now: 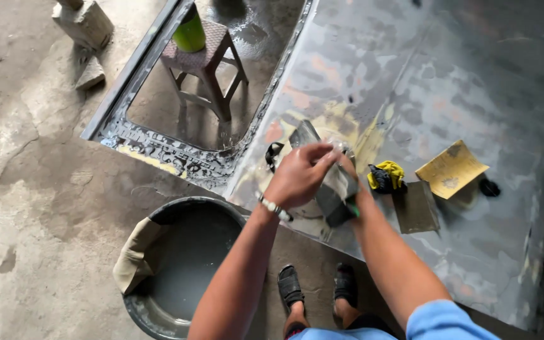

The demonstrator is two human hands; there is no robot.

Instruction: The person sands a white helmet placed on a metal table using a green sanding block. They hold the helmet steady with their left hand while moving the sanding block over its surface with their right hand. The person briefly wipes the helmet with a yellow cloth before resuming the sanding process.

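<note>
A: Nearest me, left, grey basin (181, 277) of murky water, a beige cloth (135, 255) over its rim.

B: Hands?

A: My left hand (298, 177), fingers pinched, grasps the top of a grey sanding block (334, 194); my right hand (346, 165) sits behind it, its hold on the block I cannot tell. Both are above the near edge of the sanded metal panel (473, 94).

B: Further right?

A: Yellow-black rag (386, 177), dark sheet (415, 207), yellow sandpaper (451, 169). Far left, a stool (204, 63) carries a green cup (189, 31).

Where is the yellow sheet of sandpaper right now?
In the head view, the yellow sandpaper sheet lies flat on the metal panel, right of the hands, beside a yellow-black cloth.
</note>
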